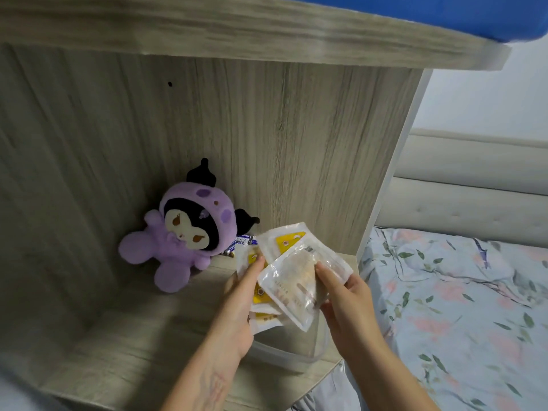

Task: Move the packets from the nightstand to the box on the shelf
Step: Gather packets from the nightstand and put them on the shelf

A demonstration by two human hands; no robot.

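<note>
Packets (296, 271) are fanned between both hands, directly above a clear plastic box (289, 355) that stands on the wooden shelf (133, 345). Left hand (241, 310) grips the lower packets, fingers curled behind them and thumb laid across their yellow-printed faces. Right hand (345, 298) pinches the front translucent packet (292, 287) at its right edge, thumb on the face and fingers behind. This front packet is tilted, its lower corner pointing down toward the box opening. Beyond the left hand, a purple plush toy (181, 235) leans against the shelf's back panel, with small blue-and-white wrappers (244, 241) just beside it. To the right of the right hand lies a bed with a floral sheet (459, 307).
</note>
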